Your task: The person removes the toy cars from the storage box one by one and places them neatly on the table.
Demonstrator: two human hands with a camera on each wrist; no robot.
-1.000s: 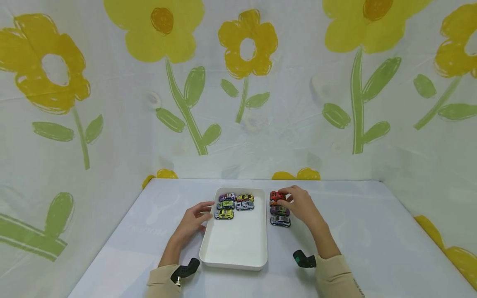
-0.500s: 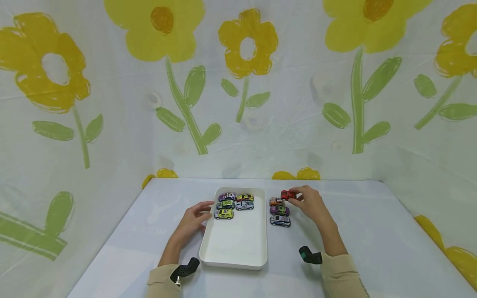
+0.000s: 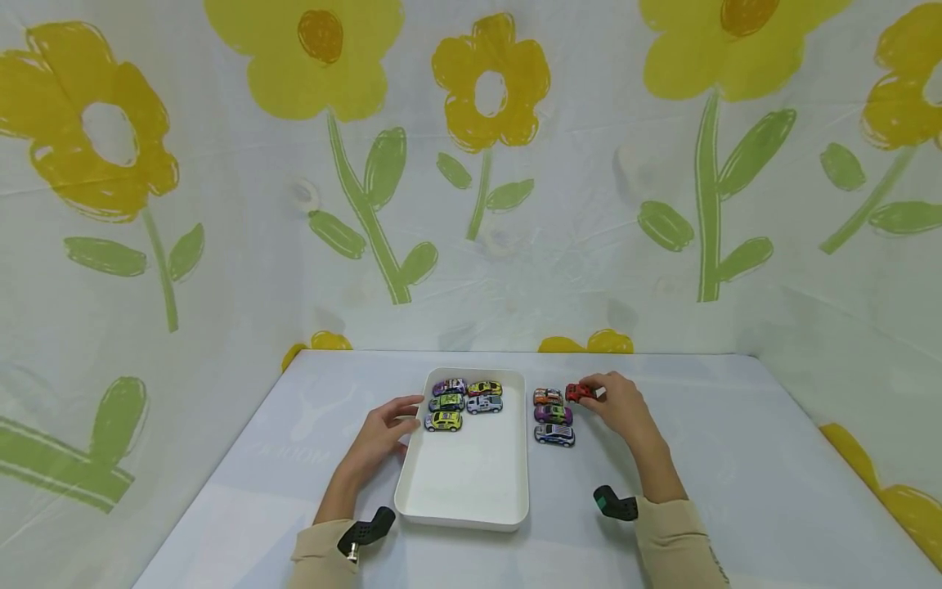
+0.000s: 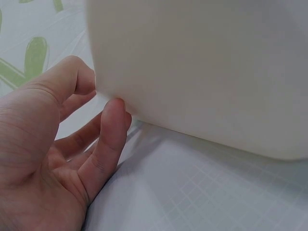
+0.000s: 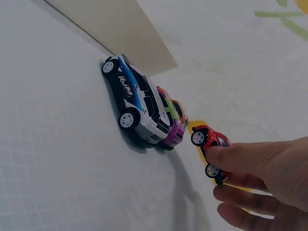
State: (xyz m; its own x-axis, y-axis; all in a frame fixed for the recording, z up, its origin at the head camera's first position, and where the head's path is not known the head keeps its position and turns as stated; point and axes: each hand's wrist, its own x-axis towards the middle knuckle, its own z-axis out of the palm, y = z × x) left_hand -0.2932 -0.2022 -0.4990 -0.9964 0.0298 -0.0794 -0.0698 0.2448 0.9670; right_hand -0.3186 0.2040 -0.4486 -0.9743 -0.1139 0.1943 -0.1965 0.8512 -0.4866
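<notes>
- Fingertips of the right hand (image 3: 620, 401), in the head view, are being closed about the red car (image 3: 578, 393), which is being held to their left, at the far end of the row, with its long axis set roughly side to side.
- Just left of the red car, the orange car (image 3: 548, 396) is being passed over by the grip; toward the near edge, a row is being completed by the purple car (image 3: 553, 415) and the white car (image 3: 554, 434).
- The tray (image 3: 462, 474) is being kept apart from the red car by this row, so it is being found further left of the right fingers; five cars (image 3: 458, 403) are being held in its far part.
- The tray's left wall is being touched by the left hand (image 3: 381, 435), whose fingers are being held loosely bent; the red car is being placed far nearer the right hand.
- In the left wrist view, the wall is being met by fingertips only; no car is being shown.
- In the right wrist view, the red car is being pinched, thumb across its side, its long axis being set crosswise to the thumb and roughly parallel to the white car. Whether the table is being touched by its wheels cannot be told.
</notes>
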